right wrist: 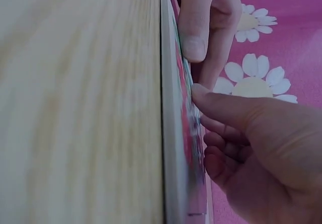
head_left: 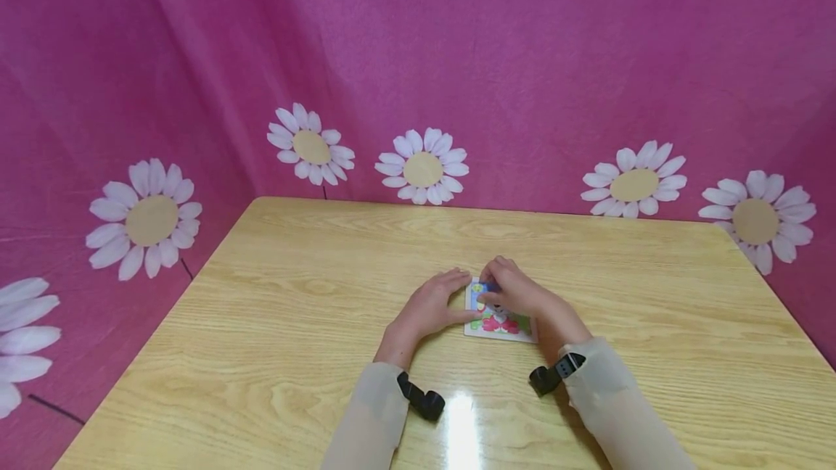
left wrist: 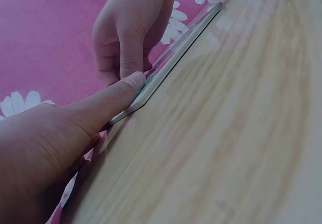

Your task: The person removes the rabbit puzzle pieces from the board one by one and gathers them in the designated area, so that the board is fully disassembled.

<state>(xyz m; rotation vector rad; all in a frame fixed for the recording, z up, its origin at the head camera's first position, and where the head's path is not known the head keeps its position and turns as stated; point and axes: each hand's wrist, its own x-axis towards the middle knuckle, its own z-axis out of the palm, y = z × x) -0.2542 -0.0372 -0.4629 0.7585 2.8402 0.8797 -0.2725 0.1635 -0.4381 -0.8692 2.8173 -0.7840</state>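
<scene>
A small picture board with a pale border lies flat on the table. Its bright print shows a red-dressed figure, green ground and a blue top left part. My left hand spans the board's left side, fingers by the far left corner. Its straight thumb presses on the near left part. My right hand is over the picture's upper middle, thumb and bent fingers close to the surface. A dark blue patch shows between them; whether that is a loose piece or print cannot be made out. The hand covers the upper right.
The wooden table stretches around the board on every side. Behind and to the sides hangs a pink cloth with large white daisies. Black camera straps sit on both wrists. A bright glare streak lies on the near table.
</scene>
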